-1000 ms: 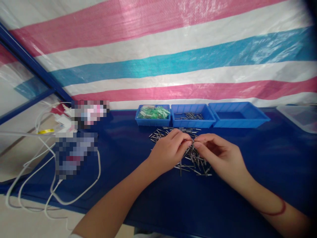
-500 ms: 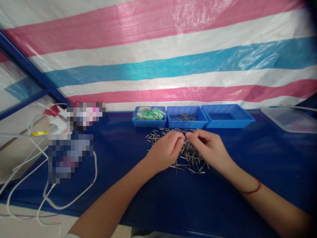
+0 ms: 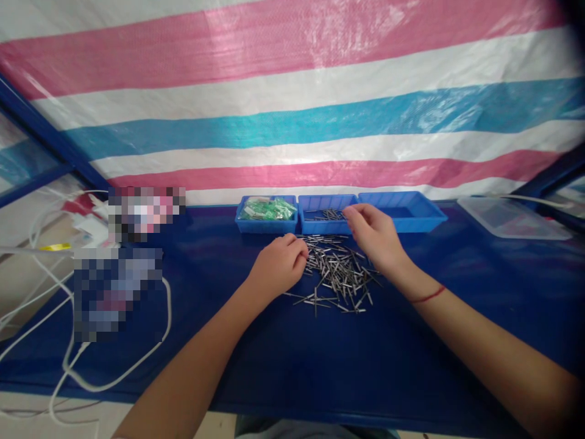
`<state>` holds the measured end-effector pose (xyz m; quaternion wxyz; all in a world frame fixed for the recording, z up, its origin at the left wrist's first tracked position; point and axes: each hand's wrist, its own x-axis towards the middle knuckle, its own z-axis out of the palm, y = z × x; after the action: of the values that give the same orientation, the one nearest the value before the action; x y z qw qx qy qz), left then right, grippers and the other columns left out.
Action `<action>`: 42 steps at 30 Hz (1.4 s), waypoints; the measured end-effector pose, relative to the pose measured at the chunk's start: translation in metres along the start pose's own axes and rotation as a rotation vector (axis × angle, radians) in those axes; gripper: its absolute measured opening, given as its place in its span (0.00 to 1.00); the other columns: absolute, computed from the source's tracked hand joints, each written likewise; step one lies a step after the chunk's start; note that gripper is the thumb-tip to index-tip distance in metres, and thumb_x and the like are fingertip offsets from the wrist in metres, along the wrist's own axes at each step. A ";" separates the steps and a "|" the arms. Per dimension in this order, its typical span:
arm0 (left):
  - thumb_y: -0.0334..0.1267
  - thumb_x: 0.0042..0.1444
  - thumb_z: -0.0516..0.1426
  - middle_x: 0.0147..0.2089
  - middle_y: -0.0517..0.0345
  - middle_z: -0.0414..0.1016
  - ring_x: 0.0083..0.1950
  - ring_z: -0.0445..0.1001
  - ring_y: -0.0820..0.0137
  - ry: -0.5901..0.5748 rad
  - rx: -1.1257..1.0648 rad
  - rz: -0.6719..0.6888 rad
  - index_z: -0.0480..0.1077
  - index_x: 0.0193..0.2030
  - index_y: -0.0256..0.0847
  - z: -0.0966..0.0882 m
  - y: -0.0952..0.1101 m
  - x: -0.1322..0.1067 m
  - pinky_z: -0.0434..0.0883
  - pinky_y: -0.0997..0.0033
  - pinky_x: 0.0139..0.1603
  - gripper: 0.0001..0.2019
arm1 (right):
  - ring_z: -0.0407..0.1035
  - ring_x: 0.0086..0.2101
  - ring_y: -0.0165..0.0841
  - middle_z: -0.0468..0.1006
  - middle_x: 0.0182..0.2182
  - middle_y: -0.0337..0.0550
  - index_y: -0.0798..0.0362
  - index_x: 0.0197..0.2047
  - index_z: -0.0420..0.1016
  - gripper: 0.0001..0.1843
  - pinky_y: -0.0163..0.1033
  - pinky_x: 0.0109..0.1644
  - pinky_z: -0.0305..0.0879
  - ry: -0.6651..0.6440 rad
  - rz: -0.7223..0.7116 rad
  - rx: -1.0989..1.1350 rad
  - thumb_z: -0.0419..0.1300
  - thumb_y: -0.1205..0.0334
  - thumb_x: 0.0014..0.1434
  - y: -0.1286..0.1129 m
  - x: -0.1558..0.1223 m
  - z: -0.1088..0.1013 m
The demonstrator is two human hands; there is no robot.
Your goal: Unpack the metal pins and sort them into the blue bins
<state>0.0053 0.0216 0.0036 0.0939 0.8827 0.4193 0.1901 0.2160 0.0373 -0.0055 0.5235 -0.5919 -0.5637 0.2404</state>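
A loose pile of thin metal rods (image 3: 340, 274) lies on the blue tabletop. My left hand (image 3: 280, 262) rests at the left edge of that pile with its fingers curled together; anything inside them is hidden. Over the front right corner of the middle blue bin (image 3: 315, 228) hovers my right hand (image 3: 375, 236), thumb and fingertips pinched. I cannot make out what the pinch holds. Inside the middle bin are several similar rods (image 3: 329, 214).
Left of the middle bin stands a blue bin (image 3: 264, 228) of green items in clear plastic; another blue bin (image 3: 411, 224) adjoins on the right. A translucent plastic lid (image 3: 512, 219) lies at far right. White cables (image 3: 167, 317) loop at left; a striped sheet (image 3: 292, 131) hangs behind.
My hands were close together over the pile and have parted. The right moved up to the middle bin, the left drew back to the left. The view shifted slightly.
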 end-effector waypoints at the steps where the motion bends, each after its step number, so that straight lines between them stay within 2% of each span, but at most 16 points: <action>1: 0.29 0.58 0.49 0.40 0.56 0.71 0.42 0.71 0.69 -0.026 0.014 0.022 0.71 0.36 0.39 0.002 0.000 0.000 0.68 0.69 0.46 0.09 | 0.59 0.22 0.28 0.69 0.23 0.36 0.53 0.34 0.72 0.16 0.35 0.26 0.56 -0.015 0.004 0.024 0.56 0.48 0.59 0.000 -0.008 -0.004; 3: 0.30 0.57 0.51 0.40 0.56 0.71 0.42 0.71 0.68 -0.063 0.036 0.067 0.71 0.34 0.39 0.005 0.001 -0.001 0.68 0.69 0.46 0.08 | 0.59 0.22 0.28 0.68 0.23 0.36 0.53 0.35 0.72 0.14 0.35 0.26 0.55 -0.043 0.017 0.053 0.57 0.49 0.58 0.002 -0.021 -0.009; 7: 0.35 0.57 0.54 0.42 0.56 0.70 0.42 0.70 0.68 -0.090 0.092 0.094 0.73 0.39 0.41 0.009 0.003 -0.002 0.68 0.69 0.45 0.07 | 0.61 0.24 0.29 0.69 0.24 0.37 0.53 0.35 0.72 0.13 0.35 0.27 0.56 -0.082 0.006 0.072 0.58 0.51 0.57 0.009 -0.032 -0.012; 13: 0.38 0.60 0.54 0.43 0.55 0.69 0.42 0.70 0.68 -0.132 0.174 0.091 0.74 0.39 0.42 0.011 0.005 -0.001 0.68 0.68 0.45 0.07 | 0.56 0.21 0.27 0.67 0.22 0.36 0.54 0.36 0.72 0.13 0.35 0.24 0.53 -0.154 0.065 0.125 0.58 0.52 0.57 0.009 -0.034 -0.010; 21: 0.40 0.64 0.50 0.43 0.54 0.70 0.40 0.70 0.67 -0.116 0.302 0.043 0.74 0.42 0.42 0.013 0.012 -0.001 0.69 0.66 0.42 0.12 | 0.63 0.25 0.29 0.73 0.27 0.40 0.53 0.34 0.73 0.11 0.35 0.28 0.59 -0.200 0.020 0.131 0.58 0.54 0.58 0.005 -0.040 -0.009; 24: 0.40 0.64 0.51 0.43 0.54 0.71 0.40 0.70 0.66 -0.116 0.336 0.032 0.74 0.41 0.42 0.015 0.013 -0.002 0.68 0.66 0.41 0.11 | 0.62 0.24 0.29 0.71 0.25 0.39 0.53 0.34 0.73 0.10 0.34 0.26 0.58 -0.227 0.017 0.120 0.58 0.55 0.58 0.007 -0.042 -0.007; 38: 0.39 0.62 0.52 0.39 0.55 0.73 0.40 0.72 0.63 -0.128 0.370 0.063 0.72 0.38 0.41 0.016 0.020 -0.003 0.68 0.63 0.40 0.09 | 0.61 0.24 0.30 0.68 0.22 0.36 0.53 0.35 0.72 0.09 0.34 0.27 0.59 -0.295 0.007 0.086 0.57 0.56 0.59 0.013 -0.045 -0.003; 42: 0.40 0.65 0.48 0.38 0.53 0.72 0.39 0.73 0.65 -0.141 0.344 0.070 0.72 0.37 0.39 0.018 0.020 -0.003 0.69 0.64 0.39 0.14 | 0.62 0.25 0.30 0.68 0.23 0.37 0.53 0.35 0.72 0.09 0.35 0.28 0.59 -0.288 0.022 0.088 0.57 0.56 0.59 0.012 -0.044 -0.004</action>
<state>0.0252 0.0061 -0.0073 -0.0358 0.9109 0.4072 0.0565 0.2136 -0.0019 -0.0284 0.4598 -0.5340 -0.6154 0.3532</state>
